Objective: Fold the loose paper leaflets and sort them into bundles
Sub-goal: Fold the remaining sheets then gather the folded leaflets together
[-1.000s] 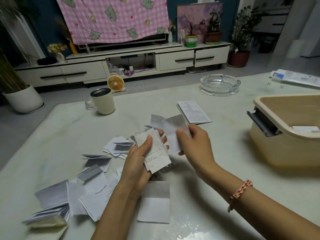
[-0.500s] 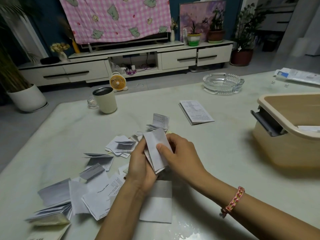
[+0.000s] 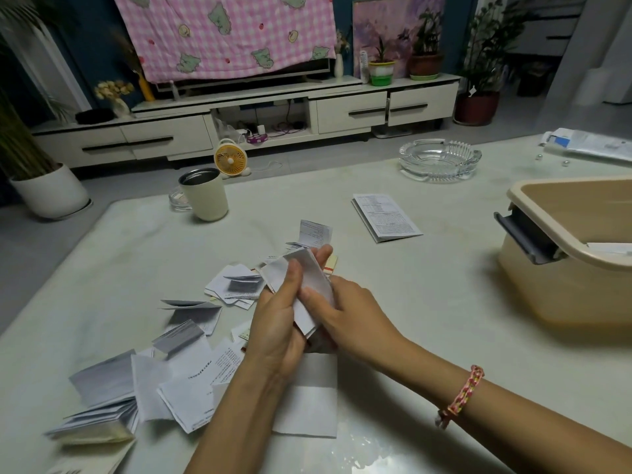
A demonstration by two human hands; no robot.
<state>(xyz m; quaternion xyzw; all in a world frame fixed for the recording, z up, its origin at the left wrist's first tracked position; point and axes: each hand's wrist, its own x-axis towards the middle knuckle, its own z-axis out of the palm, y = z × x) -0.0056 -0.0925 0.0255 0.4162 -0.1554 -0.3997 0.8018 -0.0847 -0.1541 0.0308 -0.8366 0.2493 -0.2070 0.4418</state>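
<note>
on pale table (image 3: 444, 336), scattered leaflets (image 3: 191, 388), glass ashtray (image 3: 439, 160)

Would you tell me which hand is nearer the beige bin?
Right. Both hold a leaflet; the right hand is left of the beige bin, the left hand farther left.

Location: a home living room. Evidence, far wall: a long low TV cabinet (image 3: 352, 112) with drawers. A pink checked blanket (image 3: 225, 32) is draped over the screen standing on it, and a painting (image 3: 393, 25) is propped beside that. Potted plants (image 3: 425, 63) stand on the cabinet top, with a large white planter (image 3: 49, 191) on the floor at left. A small orange fan (image 3: 229, 160) sits on the floor. On my counter (image 3: 444, 302): a glass ashtray (image 3: 439, 160) and a cream mug (image 3: 204, 194).
</note>
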